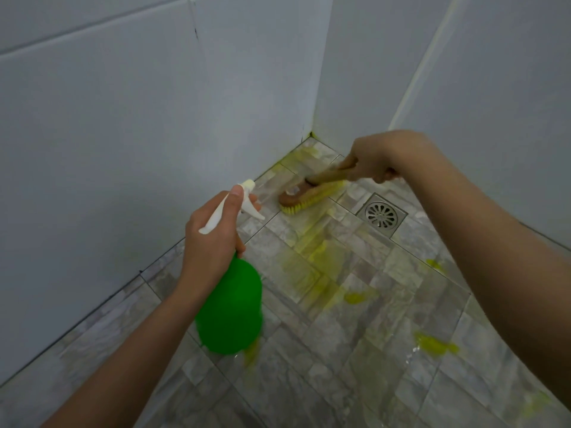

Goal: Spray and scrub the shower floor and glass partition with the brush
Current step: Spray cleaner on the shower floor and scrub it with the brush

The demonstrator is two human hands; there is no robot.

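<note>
Shower floor (340,381) scrubbing is judged partly complete: right hand (370,162) fingers curl round the scrub brush (309,193), left hand (213,239) fingers clasp the spray bottle (230,307), and yellow cleaner patches (435,342) and the glass partition apparently remain.

Items I could not see whole: rear end of the brush (309,196) handle, buried in the right hand (374,162); neck of the spray bottle (230,307), covered by the left hand (213,239), its green base blurred; left forearm (123,366), right forearm (509,257) and shower floor (355,350), cut by the frame's edges.
</note>
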